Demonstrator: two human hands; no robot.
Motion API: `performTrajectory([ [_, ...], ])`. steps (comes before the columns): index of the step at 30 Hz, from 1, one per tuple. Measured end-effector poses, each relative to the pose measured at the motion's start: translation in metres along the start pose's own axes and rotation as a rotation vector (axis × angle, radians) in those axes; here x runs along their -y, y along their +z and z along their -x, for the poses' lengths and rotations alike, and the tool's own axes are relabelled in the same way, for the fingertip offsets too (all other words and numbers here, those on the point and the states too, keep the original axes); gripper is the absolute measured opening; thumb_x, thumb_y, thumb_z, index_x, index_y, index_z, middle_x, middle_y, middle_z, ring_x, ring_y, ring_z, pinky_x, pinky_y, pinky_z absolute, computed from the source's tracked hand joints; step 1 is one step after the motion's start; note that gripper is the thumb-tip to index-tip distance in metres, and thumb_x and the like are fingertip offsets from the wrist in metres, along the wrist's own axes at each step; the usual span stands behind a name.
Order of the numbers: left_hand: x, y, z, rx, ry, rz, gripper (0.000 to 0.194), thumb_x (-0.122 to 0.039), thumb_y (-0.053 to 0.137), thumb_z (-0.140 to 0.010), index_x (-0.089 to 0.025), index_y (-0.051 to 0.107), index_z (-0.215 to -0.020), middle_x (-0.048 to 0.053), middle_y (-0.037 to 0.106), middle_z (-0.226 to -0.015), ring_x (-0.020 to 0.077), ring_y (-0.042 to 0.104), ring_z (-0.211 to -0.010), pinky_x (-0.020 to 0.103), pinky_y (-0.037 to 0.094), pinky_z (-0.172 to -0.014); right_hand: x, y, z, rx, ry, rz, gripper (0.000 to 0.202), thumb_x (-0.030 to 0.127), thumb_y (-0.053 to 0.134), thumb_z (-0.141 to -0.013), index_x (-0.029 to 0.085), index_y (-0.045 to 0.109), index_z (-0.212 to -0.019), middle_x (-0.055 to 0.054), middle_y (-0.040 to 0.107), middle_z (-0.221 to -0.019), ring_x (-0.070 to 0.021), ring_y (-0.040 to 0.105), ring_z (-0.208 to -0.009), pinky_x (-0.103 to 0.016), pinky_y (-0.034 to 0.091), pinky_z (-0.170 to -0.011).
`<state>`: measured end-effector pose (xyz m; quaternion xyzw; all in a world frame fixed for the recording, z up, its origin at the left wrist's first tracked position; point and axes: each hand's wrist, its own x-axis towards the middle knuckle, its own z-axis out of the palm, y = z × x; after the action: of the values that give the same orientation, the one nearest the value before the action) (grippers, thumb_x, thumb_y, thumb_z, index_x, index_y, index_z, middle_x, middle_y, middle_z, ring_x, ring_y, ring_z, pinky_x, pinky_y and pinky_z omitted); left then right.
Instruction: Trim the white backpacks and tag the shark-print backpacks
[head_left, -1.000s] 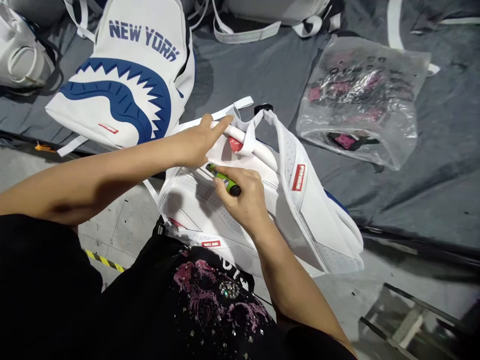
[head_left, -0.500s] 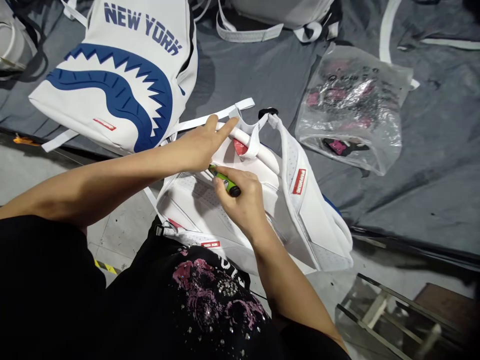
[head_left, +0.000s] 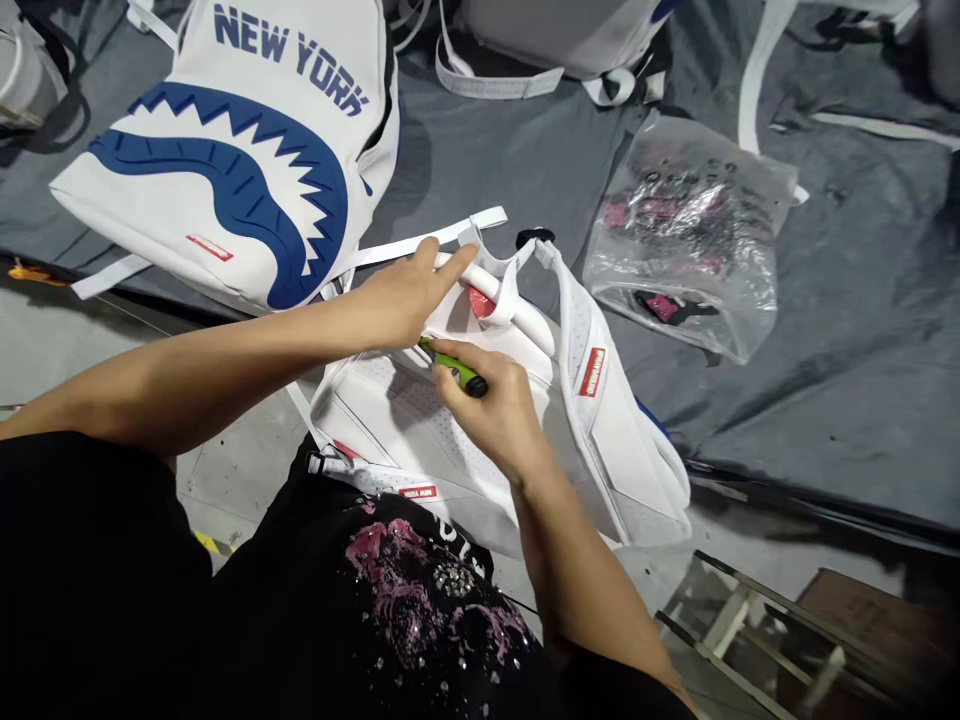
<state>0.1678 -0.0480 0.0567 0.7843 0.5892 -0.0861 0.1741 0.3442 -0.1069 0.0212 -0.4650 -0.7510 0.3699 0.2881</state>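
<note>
A white backpack (head_left: 450, 430) lies back panel up against my body, its straps and padded handle (head_left: 534, 328) showing. My left hand (head_left: 409, 298) grips the top of this backpack beside the handle. Two of its fingers point up and apart, while the other fingers are partly hidden. In my right hand (head_left: 495, 395) is a slim green tool with a black end (head_left: 469, 378). Its tip meets the backpack's upper edge just below my left hand, and the exact contact is hidden. A red tag (head_left: 481, 302) shows under the handle loop.
Another white backpack (head_left: 247, 190) with a blue shark mouth lies at the left on the grey-covered table (head_left: 847, 400). A clear plastic bag (head_left: 686, 240) with pink and black pieces lies at the right. A metal-framed stool (head_left: 739, 610) stands at the lower right.
The view has shifted slightly. The green tool and my right hand have moved a little to the right and down, away from my left hand, which keeps its place on the backpack.
</note>
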Motion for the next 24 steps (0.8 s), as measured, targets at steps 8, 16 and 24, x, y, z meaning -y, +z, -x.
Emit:
performTrajectory([
  [8, 0.0, 0.0, 0.001, -0.009, -0.003, 0.006, 0.102, -0.012, 0.064, -0.082, -0.027, 0.003, -0.162, 0.021, 0.029, -0.155, 0.0252, 0.061, -0.111, 0.035, 0.05, -0.091, -0.002, 0.001, -0.003, 0.003, -0.013, 0.019, 0.03, 0.027, 0.057, -0.088, 0.023, 0.077, -0.111, -0.006, 0.078, -0.111, -0.0241, 0.073, -0.102, -0.048, 0.054, -0.096],
  [16, -0.001, 0.002, 0.001, -0.008, -0.014, 0.017, 0.104, -0.01, 0.063, -0.081, -0.028, 0.001, -0.162, 0.023, 0.023, -0.159, 0.0292, 0.06, -0.116, 0.038, 0.049, -0.095, -0.002, 0.0, -0.001, -0.009, 0.012, 0.048, 0.029, 0.028, 0.057, -0.089, 0.023, 0.076, -0.11, -0.008, 0.077, -0.111, -0.0254, 0.072, -0.104, -0.05, 0.052, -0.096],
  [24, -0.002, -0.003, 0.006, -0.033, 0.001, -0.004, 0.095, -0.011, 0.059, -0.082, -0.026, 0.008, -0.161, 0.022, 0.029, -0.156, 0.0285, 0.063, -0.115, 0.037, 0.052, -0.092, -0.002, 0.01, -0.004, -0.058, 0.012, 0.048, 0.027, 0.027, 0.058, -0.09, 0.021, 0.076, -0.109, -0.008, 0.078, -0.11, -0.0241, 0.071, -0.101, -0.047, 0.051, -0.096],
])
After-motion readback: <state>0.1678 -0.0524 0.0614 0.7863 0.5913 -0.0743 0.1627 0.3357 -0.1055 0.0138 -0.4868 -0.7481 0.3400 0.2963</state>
